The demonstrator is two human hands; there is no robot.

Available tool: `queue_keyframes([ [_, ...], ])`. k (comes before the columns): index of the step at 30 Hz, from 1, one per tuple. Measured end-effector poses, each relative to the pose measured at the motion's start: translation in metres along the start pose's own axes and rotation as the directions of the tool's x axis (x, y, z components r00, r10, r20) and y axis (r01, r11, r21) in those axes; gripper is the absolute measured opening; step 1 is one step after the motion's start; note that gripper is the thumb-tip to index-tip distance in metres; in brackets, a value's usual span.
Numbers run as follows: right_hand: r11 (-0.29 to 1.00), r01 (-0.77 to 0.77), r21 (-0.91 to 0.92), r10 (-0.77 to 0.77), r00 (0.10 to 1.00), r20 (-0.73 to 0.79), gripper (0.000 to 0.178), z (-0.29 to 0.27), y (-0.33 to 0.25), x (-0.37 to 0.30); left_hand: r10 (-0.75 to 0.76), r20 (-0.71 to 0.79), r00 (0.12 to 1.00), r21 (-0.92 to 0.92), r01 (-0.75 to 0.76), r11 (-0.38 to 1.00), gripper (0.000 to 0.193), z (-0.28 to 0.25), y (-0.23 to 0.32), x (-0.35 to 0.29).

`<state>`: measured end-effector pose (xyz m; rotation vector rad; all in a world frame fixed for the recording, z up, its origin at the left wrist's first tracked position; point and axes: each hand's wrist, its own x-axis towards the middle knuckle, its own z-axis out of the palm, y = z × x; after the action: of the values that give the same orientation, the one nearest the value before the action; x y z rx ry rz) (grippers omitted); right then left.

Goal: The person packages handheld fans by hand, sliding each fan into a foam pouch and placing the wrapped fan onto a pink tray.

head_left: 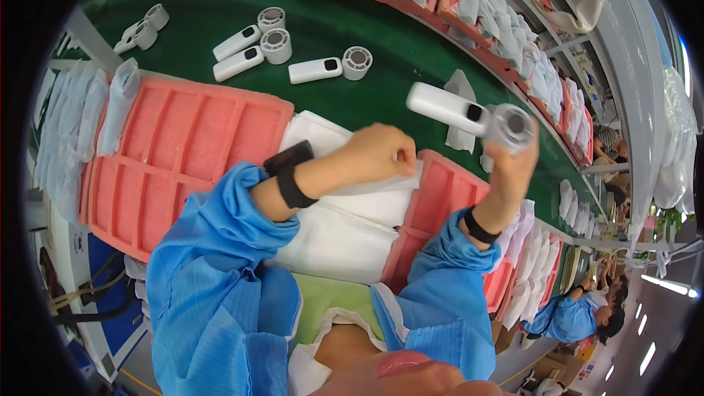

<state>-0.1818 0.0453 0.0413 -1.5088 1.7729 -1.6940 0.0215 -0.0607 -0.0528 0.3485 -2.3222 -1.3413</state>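
The left grip (378,151) reaches inward, curled, while the right grip (515,160), extended farther outward, is closed.

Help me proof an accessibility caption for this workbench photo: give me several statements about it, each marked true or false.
1. The right hand holds a white handheld fan. True.
2. The left hand also holds a fan. False: it has none and is at the white sheets.
3. Other fans lie on the green worktop. True.
4. The person's sleeves are red. False: they are blue.
5. Both wrists have black bands. True.
6. The pink tray at the left is one undivided space. False: ribs split it into compartments.
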Motion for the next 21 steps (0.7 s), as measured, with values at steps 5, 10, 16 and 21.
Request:
queue_keyframes([
  [5,0.999,0.031,-0.028,-0.030,0.999,0.035,0.060,-0.031,-0.028,-0.020,-0.025,-0.128,0.991,-0.273,-0.011,0.962,0.013,-0.045,0.027,-0.001],
  [10,0.990,0.072,-0.122,-0.044,0.974,0.220,0.052,0.022,-0.038,-0.028,-0.129,-0.317,0.939,-0.449,-0.029,0.893,0.010,-0.053,0.044,-0.012],
  [16,0.900,0.380,-0.211,-0.327,0.912,0.249,0.062,0.088,-0.020,-0.033,-0.126,-0.599,0.791,-0.606,-0.344,0.717,0.007,-0.044,0.066,-0.016],
  [21,0.835,0.396,-0.383,-0.347,0.918,0.193,0.072,0.097,-0.015,-0.033,-0.062,-0.545,0.836,-0.582,-0.324,0.746,0.004,-0.030,0.061,-0.017],
])
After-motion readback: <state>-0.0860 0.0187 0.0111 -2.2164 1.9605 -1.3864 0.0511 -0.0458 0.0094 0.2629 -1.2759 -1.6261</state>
